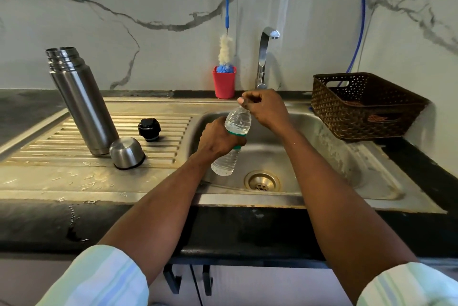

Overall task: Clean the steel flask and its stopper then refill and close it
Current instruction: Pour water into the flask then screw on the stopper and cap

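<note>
- Steel flask (80, 97) stands open, no lid, on the sink's ribbed drainboard (161, 147), left of the basin (309, 157).
- Black stopper (149, 129) sits on the ribs just right of flask; steel cup lid (127, 153) upside down in front, near flask base.
- Left hand (218, 141) wraps around middle of clear water bottle (231, 142), held tilted over basin.
- Right hand (265, 107) curled over bottle top, fingers pinching at the cap; cap itself hidden.
- Bottle brush (226, 40) in red cup (224, 84) by tap (265, 55); brown basket (364, 105) at right.
</note>
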Demonstrator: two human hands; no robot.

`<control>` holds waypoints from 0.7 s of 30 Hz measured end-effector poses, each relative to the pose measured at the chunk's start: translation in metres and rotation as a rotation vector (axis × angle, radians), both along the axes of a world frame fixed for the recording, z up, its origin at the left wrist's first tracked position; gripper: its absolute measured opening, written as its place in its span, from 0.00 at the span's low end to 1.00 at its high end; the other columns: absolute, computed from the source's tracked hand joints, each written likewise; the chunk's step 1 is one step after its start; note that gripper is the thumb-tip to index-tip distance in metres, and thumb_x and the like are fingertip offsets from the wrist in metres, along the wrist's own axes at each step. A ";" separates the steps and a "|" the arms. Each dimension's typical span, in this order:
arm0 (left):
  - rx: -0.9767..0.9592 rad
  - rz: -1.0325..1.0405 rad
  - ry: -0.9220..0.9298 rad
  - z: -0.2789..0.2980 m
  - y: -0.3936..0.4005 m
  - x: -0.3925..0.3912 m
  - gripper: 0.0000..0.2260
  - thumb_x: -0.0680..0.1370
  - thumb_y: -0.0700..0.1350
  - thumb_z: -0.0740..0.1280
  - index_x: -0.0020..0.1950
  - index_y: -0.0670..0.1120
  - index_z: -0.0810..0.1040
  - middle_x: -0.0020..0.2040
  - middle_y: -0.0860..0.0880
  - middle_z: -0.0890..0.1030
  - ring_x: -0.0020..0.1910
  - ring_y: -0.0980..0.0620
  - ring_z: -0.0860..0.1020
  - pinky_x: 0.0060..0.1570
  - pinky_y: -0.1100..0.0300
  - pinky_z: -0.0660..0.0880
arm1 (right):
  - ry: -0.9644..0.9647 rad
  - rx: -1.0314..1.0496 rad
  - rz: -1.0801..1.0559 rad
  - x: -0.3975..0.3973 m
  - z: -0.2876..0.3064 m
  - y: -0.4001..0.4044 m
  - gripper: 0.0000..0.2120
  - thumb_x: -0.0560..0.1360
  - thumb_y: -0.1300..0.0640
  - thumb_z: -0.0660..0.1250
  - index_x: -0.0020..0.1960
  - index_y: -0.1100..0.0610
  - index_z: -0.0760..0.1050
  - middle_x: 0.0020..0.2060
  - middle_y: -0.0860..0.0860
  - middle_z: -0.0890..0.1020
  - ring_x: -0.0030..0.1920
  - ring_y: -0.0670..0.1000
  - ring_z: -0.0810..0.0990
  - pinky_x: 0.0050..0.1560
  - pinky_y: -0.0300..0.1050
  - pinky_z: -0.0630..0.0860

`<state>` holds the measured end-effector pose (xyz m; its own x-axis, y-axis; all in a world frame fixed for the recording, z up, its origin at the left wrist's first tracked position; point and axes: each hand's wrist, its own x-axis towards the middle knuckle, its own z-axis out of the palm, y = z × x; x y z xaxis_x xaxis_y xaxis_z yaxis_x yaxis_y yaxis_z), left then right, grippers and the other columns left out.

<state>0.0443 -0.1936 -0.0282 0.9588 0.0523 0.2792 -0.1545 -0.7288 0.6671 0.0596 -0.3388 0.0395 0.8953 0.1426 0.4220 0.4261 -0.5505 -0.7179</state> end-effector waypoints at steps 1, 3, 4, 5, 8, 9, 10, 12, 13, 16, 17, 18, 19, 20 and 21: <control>0.004 -0.002 0.000 0.000 0.000 0.000 0.22 0.61 0.55 0.76 0.53 0.52 0.80 0.45 0.53 0.84 0.42 0.52 0.82 0.45 0.53 0.81 | -0.022 -0.006 -0.015 0.000 -0.001 0.000 0.13 0.76 0.52 0.70 0.57 0.58 0.82 0.46 0.49 0.83 0.40 0.39 0.77 0.40 0.29 0.69; 0.020 -0.003 0.006 0.000 0.000 -0.001 0.21 0.61 0.56 0.76 0.52 0.52 0.81 0.44 0.53 0.84 0.42 0.52 0.82 0.44 0.55 0.80 | -0.016 0.027 -0.020 0.000 -0.001 0.000 0.10 0.76 0.55 0.71 0.55 0.58 0.83 0.46 0.50 0.84 0.40 0.40 0.78 0.43 0.31 0.73; 0.026 0.002 0.010 0.000 0.001 -0.001 0.22 0.60 0.56 0.76 0.52 0.52 0.81 0.44 0.53 0.84 0.42 0.52 0.82 0.43 0.55 0.80 | 0.008 0.051 -0.005 0.000 0.000 -0.001 0.10 0.76 0.58 0.70 0.57 0.58 0.82 0.49 0.51 0.85 0.44 0.42 0.80 0.49 0.34 0.76; 0.019 0.010 0.010 0.001 0.001 -0.001 0.23 0.59 0.57 0.75 0.51 0.52 0.81 0.44 0.53 0.84 0.41 0.52 0.82 0.43 0.55 0.80 | 0.038 0.071 0.022 0.000 0.002 -0.001 0.11 0.77 0.61 0.69 0.58 0.58 0.82 0.52 0.52 0.84 0.48 0.44 0.80 0.55 0.37 0.77; -0.037 0.025 0.008 0.001 0.003 -0.001 0.24 0.57 0.58 0.74 0.51 0.52 0.81 0.44 0.53 0.84 0.41 0.51 0.82 0.45 0.52 0.82 | 0.106 0.127 0.106 -0.002 0.007 0.000 0.13 0.77 0.65 0.67 0.61 0.58 0.80 0.55 0.51 0.83 0.52 0.44 0.80 0.58 0.38 0.76; -0.053 0.024 0.001 0.001 0.003 -0.001 0.24 0.57 0.57 0.74 0.51 0.52 0.81 0.44 0.52 0.84 0.42 0.51 0.82 0.46 0.51 0.82 | 0.112 0.148 0.120 -0.002 0.007 0.001 0.13 0.76 0.63 0.69 0.60 0.58 0.81 0.54 0.51 0.83 0.51 0.43 0.80 0.57 0.37 0.76; -0.069 0.019 -0.006 0.001 0.003 -0.001 0.23 0.57 0.57 0.74 0.50 0.51 0.81 0.44 0.52 0.84 0.42 0.51 0.82 0.46 0.50 0.82 | 0.108 0.165 0.127 -0.003 0.006 0.003 0.13 0.75 0.60 0.71 0.59 0.57 0.81 0.53 0.50 0.84 0.50 0.43 0.81 0.55 0.37 0.76; -0.092 0.007 -0.020 0.002 0.003 -0.003 0.22 0.58 0.56 0.74 0.49 0.51 0.81 0.43 0.53 0.84 0.41 0.52 0.82 0.46 0.50 0.82 | 0.068 0.181 0.102 -0.003 0.004 0.009 0.13 0.73 0.57 0.73 0.58 0.57 0.82 0.52 0.50 0.84 0.51 0.46 0.81 0.55 0.38 0.77; -0.100 0.003 -0.028 0.003 0.003 -0.004 0.21 0.59 0.55 0.74 0.49 0.51 0.81 0.43 0.53 0.84 0.41 0.52 0.82 0.46 0.50 0.81 | 0.053 0.198 0.083 -0.003 0.004 0.012 0.13 0.73 0.58 0.74 0.57 0.58 0.82 0.52 0.51 0.84 0.52 0.47 0.82 0.55 0.39 0.77; -0.169 0.022 -0.048 0.011 0.002 -0.009 0.17 0.62 0.52 0.76 0.49 0.49 0.81 0.44 0.51 0.84 0.42 0.50 0.82 0.47 0.53 0.80 | 0.052 0.384 0.089 -0.005 0.013 0.018 0.10 0.73 0.63 0.73 0.54 0.59 0.82 0.50 0.54 0.85 0.52 0.51 0.83 0.56 0.47 0.80; -0.195 0.039 -0.071 0.015 0.003 -0.011 0.16 0.64 0.50 0.76 0.49 0.49 0.80 0.44 0.50 0.83 0.43 0.50 0.82 0.46 0.55 0.79 | 0.067 0.497 0.102 -0.007 0.019 0.019 0.08 0.74 0.64 0.72 0.53 0.59 0.81 0.49 0.56 0.85 0.51 0.53 0.84 0.55 0.49 0.81; -0.218 0.057 -0.094 0.017 0.004 -0.013 0.17 0.65 0.49 0.76 0.51 0.47 0.80 0.45 0.50 0.83 0.43 0.49 0.82 0.45 0.56 0.78 | 0.084 0.619 0.114 -0.008 0.024 0.018 0.07 0.75 0.64 0.71 0.52 0.59 0.81 0.49 0.57 0.85 0.50 0.54 0.84 0.54 0.50 0.82; -0.252 0.072 -0.113 0.021 0.003 -0.016 0.18 0.66 0.49 0.76 0.53 0.46 0.80 0.46 0.50 0.83 0.44 0.49 0.82 0.44 0.58 0.77 | 0.102 0.721 0.113 -0.009 0.027 0.016 0.07 0.75 0.64 0.70 0.53 0.60 0.80 0.48 0.58 0.85 0.49 0.55 0.84 0.53 0.50 0.82; -0.279 0.083 -0.129 0.026 0.006 -0.022 0.19 0.66 0.49 0.76 0.55 0.46 0.80 0.47 0.49 0.83 0.45 0.49 0.82 0.44 0.58 0.76 | 0.125 0.821 0.129 -0.010 0.029 0.017 0.07 0.76 0.65 0.69 0.53 0.61 0.80 0.47 0.59 0.85 0.48 0.55 0.84 0.53 0.50 0.82; -0.297 0.104 -0.144 0.032 0.011 -0.027 0.21 0.67 0.49 0.76 0.57 0.45 0.79 0.48 0.49 0.83 0.46 0.49 0.81 0.45 0.57 0.77 | 0.145 0.862 0.130 -0.010 0.030 0.024 0.07 0.76 0.65 0.69 0.54 0.62 0.80 0.46 0.59 0.85 0.47 0.55 0.84 0.53 0.51 0.82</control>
